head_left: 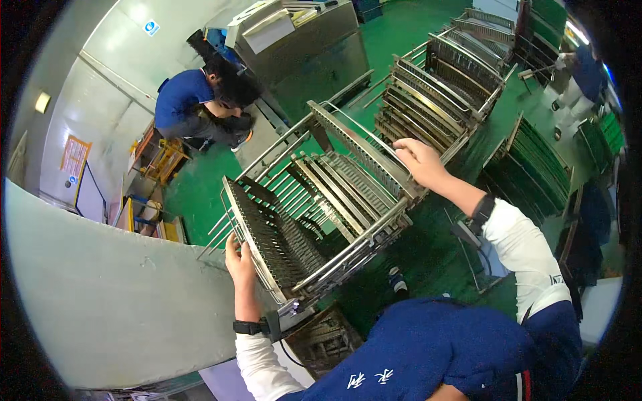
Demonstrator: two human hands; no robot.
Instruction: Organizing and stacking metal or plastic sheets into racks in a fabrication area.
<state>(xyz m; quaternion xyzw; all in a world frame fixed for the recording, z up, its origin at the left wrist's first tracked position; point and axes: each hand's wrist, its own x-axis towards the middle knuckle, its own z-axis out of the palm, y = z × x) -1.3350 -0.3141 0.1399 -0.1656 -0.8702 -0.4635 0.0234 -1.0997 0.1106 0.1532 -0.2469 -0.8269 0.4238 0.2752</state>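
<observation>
A slotted metal rack made of bars, toothed end plates and thin rods stands in front of me, angled up to the right. My left hand grips the near left end plate, its fingers around the thin outer rod. On the opposite end, my right hand is closed over the top of the other toothed plate. Between the plates several slotted crossbars are bunched together. The fingertips of my right hand are partly hidden behind the rail.
More slotted racks stand in a row beyond mine. A person in blue crouches at far left beside a steel cabinet. A pale wall ledge lies left. Green panels stand right; another person is farther back.
</observation>
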